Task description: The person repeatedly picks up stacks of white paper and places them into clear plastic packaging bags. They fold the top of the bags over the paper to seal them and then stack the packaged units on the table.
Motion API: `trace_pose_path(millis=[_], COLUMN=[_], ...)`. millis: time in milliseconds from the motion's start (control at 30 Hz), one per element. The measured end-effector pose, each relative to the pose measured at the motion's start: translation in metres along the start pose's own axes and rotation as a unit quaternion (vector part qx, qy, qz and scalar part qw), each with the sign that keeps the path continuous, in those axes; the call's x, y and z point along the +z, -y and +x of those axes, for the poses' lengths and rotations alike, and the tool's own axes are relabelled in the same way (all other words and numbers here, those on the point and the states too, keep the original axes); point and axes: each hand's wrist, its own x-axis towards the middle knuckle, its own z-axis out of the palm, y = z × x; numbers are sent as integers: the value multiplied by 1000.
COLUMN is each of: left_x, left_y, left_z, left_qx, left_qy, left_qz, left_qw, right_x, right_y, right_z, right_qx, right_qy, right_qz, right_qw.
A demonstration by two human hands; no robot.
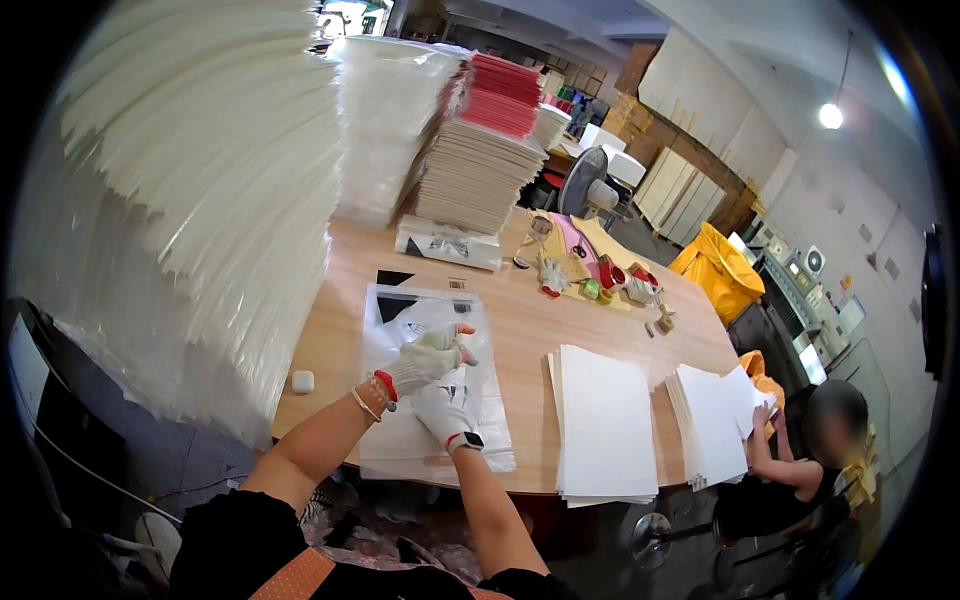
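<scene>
My left hand (425, 362), in a white knit glove with bare fingertips, is over a stack of clear printed plastic bags (485, 385). Its fingers stretch to the right and stand apart, with nothing visible between them. Just below it, my right hand (443, 413), also in a white glove, rests on or just above the bags. The left hand partly covers its fingers, so their pose is unclear. Black printing and a dark corner show on the bags.
Tall piles of clear plastic sleeves (230, 180) rise at the left. White sheets (605, 425) are stacked to the right, near a seated person (800, 470) handling paper. Beyond are jars (610, 272), a fan (583, 182) and a red-topped stack (500, 95). A small white case (303, 381) sits at the left edge.
</scene>
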Motion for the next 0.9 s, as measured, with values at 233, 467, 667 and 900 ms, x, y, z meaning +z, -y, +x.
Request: trace_pose_path(millis=[233,467,667,900], left_x=[0,7,32,117], left_y=[6,-33,-18,3], left_z=[-28,-95,-144,-143], left_qx=[175,168,95,-115], left_qy=[-63,-149,5,202], left_qz=[378,195,178,-35], left_qw=[907,955,979,972], right_x=[1,-143,-178,-165], right_y=[-48,-173,-209,-205], right_z=[-138,-239,-221,-212], right_qx=[139,224,319,353], right_qy=[72,118,155,21], right_qz=[331,-194,34,-22], right_qw=[931,948,934,935])
